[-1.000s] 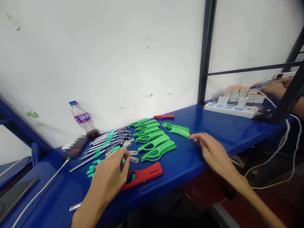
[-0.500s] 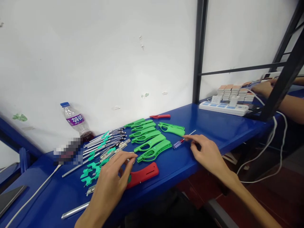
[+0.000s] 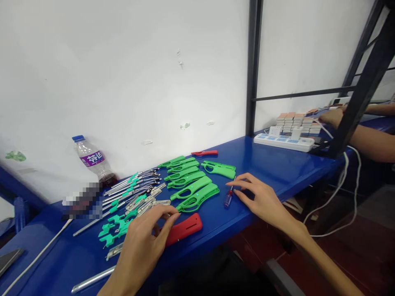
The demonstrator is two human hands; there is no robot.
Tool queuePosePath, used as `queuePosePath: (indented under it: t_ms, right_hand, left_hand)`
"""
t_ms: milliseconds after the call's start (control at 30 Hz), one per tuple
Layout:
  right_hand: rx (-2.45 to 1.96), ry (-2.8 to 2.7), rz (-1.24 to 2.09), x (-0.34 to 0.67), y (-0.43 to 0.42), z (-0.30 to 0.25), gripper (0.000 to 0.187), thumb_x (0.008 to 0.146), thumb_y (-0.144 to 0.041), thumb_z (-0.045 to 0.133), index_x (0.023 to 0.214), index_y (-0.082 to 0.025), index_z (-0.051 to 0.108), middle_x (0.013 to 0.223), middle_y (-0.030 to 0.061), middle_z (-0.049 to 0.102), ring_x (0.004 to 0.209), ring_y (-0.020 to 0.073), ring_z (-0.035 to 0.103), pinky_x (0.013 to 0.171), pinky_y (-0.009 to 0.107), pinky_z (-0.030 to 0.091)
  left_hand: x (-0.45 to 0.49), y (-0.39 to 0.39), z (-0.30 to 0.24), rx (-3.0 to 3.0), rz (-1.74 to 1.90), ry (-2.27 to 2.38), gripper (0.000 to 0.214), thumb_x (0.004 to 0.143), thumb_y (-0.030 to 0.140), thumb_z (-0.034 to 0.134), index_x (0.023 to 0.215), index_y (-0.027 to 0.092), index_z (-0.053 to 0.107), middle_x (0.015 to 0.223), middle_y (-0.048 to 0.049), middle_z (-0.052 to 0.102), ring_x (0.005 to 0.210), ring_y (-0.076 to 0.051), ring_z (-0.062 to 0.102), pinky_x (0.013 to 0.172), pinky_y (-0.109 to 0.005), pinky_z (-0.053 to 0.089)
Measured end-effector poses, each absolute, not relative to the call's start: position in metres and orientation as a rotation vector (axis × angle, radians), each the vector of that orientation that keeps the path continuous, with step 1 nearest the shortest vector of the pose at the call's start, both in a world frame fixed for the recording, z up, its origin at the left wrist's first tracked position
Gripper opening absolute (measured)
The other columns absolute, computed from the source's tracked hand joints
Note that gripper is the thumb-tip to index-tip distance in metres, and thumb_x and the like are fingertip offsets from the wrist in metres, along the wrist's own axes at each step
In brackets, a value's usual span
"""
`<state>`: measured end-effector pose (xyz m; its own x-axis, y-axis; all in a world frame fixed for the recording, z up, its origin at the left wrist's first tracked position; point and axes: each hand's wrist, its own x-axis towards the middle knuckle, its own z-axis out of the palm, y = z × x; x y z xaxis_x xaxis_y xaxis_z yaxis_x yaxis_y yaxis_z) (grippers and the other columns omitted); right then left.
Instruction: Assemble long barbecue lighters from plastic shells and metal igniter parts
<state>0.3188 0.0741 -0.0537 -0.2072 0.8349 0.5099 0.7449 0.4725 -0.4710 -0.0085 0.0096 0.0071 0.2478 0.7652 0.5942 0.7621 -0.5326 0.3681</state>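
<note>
My left hand lies near the table's front edge. Its fingers are loosely spread over the left end of a red handle shell, and the fingertips are close to small clear parts. My right hand is further right, with thumb and forefinger pinched on the shaft of a small screwdriver that has a purple and red handle. The screwdriver lies on the blue table. A row of green handle shells lies between the hands, and one more green shell sits just beyond the screwdriver.
Metal rods with green fittings lie left of the shells. A drink bottle stands by the wall and a thin red piece lies beyond it. A white power strip, stacked small boxes, a black frame post and another person's arms are at the right.
The view has swung left. My right hand has drawn the screwdriver closer and turned it, so its handle points toward me. My left hand has slid right along the red shell.
</note>
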Motion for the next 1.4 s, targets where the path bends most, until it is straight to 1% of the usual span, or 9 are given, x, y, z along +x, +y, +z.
queuePosePath:
  t_ms: [100, 233, 367, 500, 700, 1033, 1200, 1300, 1400]
  right_hand:
    - [-1.177, -2.123, 0.226, 0.323, 0.072, -0.050, 0.032, 0.108, -0.040, 0.049, 0.129, -0.037, 0.073, 0.142, 0.0032, 0.066, 0.129, 0.0278, 0.063, 0.109, 0.049, 0.051]
    - [-1.111, -2.163, 0.318, 0.324, 0.071, -0.045, 0.029, 0.108, -0.044, 0.050, 0.121, -0.033, 0.074, 0.130, 0.0032, 0.074, 0.124, 0.0272, 0.065, 0.115, 0.052, 0.045]
    - [-1.106, -2.143, 0.364, 0.324, 0.070, -0.043, 0.025, 0.105, -0.047, 0.056, 0.111, -0.032, 0.075, 0.120, 0.0026, 0.076, 0.114, 0.0260, 0.068, 0.106, 0.045, 0.050]
    - [-1.140, -2.142, 0.424, 0.325, 0.072, -0.044, 0.027, 0.103, -0.051, 0.058, 0.105, -0.031, 0.076, 0.111, 0.0029, 0.076, 0.104, 0.0258, 0.069, 0.093, 0.039, 0.052]
    - [-1.162, -2.204, 0.429, 0.326, 0.074, -0.044, 0.026, 0.105, -0.047, 0.055, 0.104, -0.033, 0.077, 0.101, 0.0015, 0.075, 0.097, 0.0250, 0.069, 0.084, 0.034, 0.050]
    - [-1.073, -2.325, 0.414, 0.327, 0.072, -0.039, 0.031, 0.112, -0.042, 0.041, 0.105, -0.026, 0.067, 0.104, 0.0036, 0.070, 0.094, 0.0221, 0.066, 0.084, 0.033, 0.045]
    - [-0.859, -2.091, 0.396, 0.311, 0.073, -0.030, 0.038, 0.114, -0.036, 0.031, 0.092, -0.022, 0.058, 0.091, 0.0043, 0.063, 0.082, 0.0191, 0.059, 0.078, 0.032, 0.041]
    - [-0.702, -1.887, 0.676, 0.287, 0.068, -0.012, 0.046, 0.115, -0.041, 0.032, 0.079, -0.022, 0.054, 0.073, 0.0000, 0.054, 0.067, 0.0156, 0.048, 0.070, 0.031, 0.037]
    - [-0.372, -1.572, 1.098, 0.255, 0.063, 0.005, 0.043, 0.111, -0.054, 0.036, 0.085, -0.023, 0.050, 0.063, -0.0054, 0.038, 0.056, 0.0139, 0.030, 0.056, 0.029, 0.026]
  left_hand:
    - [-0.006, 0.008, 0.009, 2.504, 1.210, 1.513, 0.015, 0.099, 0.033, 0.063, 0.092, 0.025, 0.074, 0.086, 0.0015, 0.078, 0.053, -0.011, 0.061, 0.051, -0.021, 0.052]
    - [-0.005, 0.007, 0.009, 2.511, 1.251, 1.497, 0.013, 0.098, 0.029, 0.062, 0.092, 0.025, 0.073, 0.085, 0.0022, 0.077, 0.052, -0.010, 0.061, 0.048, -0.020, 0.051]
    - [-0.006, 0.008, 0.005, 2.441, 1.251, 1.512, 0.012, 0.099, 0.028, 0.061, 0.100, 0.025, 0.072, 0.086, 0.0012, 0.076, 0.058, -0.011, 0.068, 0.049, -0.019, 0.052]
    - [-0.007, 0.010, 0.005, 2.516, 1.223, 1.502, 0.025, 0.103, 0.026, 0.054, 0.120, 0.025, 0.073, 0.096, -0.0030, 0.076, 0.069, -0.014, 0.071, 0.064, -0.024, 0.058]
    - [-0.007, 0.012, 0.007, 2.533, 1.191, 1.436, 0.029, 0.102, 0.018, 0.050, 0.105, 0.024, 0.078, 0.092, -0.0031, 0.074, 0.071, -0.014, 0.070, 0.066, -0.025, 0.056]
    - [-0.001, 0.015, -0.004, 2.512, 1.307, 1.395, 0.012, 0.098, 0.021, 0.063, 0.096, 0.027, 0.074, 0.096, 0.0021, 0.080, 0.071, -0.012, 0.072, 0.054, -0.017, 0.052]
    - [0.006, 0.017, -0.014, 2.571, 1.342, 1.281, 0.016, 0.099, 0.017, 0.061, 0.099, 0.026, 0.075, 0.096, 0.0002, 0.078, 0.087, -0.015, 0.074, 0.071, -0.020, 0.056]
    - [0.008, 0.018, -0.018, 2.552, 1.349, 1.262, 0.019, 0.101, 0.015, 0.059, 0.099, 0.025, 0.076, 0.098, -0.0016, 0.077, 0.092, -0.016, 0.073, 0.082, -0.023, 0.057]
    - [0.009, 0.020, -0.020, 2.522, 1.331, 1.238, 0.022, 0.102, 0.015, 0.058, 0.102, 0.025, 0.078, 0.100, -0.0026, 0.077, 0.092, -0.016, 0.074, 0.081, -0.023, 0.058]
